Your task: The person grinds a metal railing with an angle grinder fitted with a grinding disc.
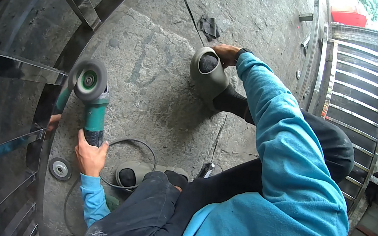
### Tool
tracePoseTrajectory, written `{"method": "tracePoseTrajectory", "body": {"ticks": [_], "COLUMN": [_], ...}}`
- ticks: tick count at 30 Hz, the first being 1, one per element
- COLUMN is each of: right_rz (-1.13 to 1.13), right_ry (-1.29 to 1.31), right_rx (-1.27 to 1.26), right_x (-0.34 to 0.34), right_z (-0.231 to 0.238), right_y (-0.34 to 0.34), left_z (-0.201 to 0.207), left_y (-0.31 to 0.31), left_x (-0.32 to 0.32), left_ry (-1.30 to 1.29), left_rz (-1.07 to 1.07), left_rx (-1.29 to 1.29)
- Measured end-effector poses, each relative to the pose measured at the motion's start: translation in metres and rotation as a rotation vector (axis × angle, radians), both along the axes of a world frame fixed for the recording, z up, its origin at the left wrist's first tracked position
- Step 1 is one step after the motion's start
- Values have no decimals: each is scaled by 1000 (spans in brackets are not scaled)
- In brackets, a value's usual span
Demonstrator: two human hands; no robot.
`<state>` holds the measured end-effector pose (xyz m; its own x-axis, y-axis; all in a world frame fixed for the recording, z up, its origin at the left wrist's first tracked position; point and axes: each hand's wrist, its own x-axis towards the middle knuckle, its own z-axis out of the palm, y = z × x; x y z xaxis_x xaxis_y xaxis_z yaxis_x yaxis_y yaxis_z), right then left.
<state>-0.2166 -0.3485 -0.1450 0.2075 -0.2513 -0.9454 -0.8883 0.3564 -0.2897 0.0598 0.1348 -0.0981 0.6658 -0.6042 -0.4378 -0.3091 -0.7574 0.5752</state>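
My left hand (89, 156) is wrapped round the rear of a green angle grinder (95, 114). The grinder's round grey disc (89, 80) faces up, close against the curved edge of a shiny metal frame (61, 55). My right hand (225, 53) is down beside the toe of the grey open-toed clog (210, 84) on my right foot. That clog hides most of its fingers, so whether they hold anything does not show. A dark cable (189, 2) runs across the floor to the clog near this hand. Another cable (141, 144) loops beside the grinder.
A loose grinding disc (60, 169) lies on the concrete floor (163, 32) below the grinder. My other clog (131, 174) is beside it. A dark rag (209, 28) lies farther off. At the right stands a barred metal panel (357, 97), with a red container (348, 15) beyond.
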Motion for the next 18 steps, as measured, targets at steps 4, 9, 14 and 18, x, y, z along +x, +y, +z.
{"method": "tracePoseTrajectory", "body": {"ticks": [4,9,14,18], "right_rz": [878,603,814,126], "right_ry": [456,924,1114,1069], "right_rx": [-107,42,-252,-571], "right_x": [-1,-127,-254,-295], "right_z": [23,163,332,415], "right_y": [-8,-114,-129,-120], "left_z": [-3,-2,-7,-12], "left_y": [20,19,9,12], "left_x": [5,8,8,9], "left_ry": [-50,-56,-69,-72], "left_rz": [-8,-23,-67,-66], "left_rx": [122,140,97,111]}}
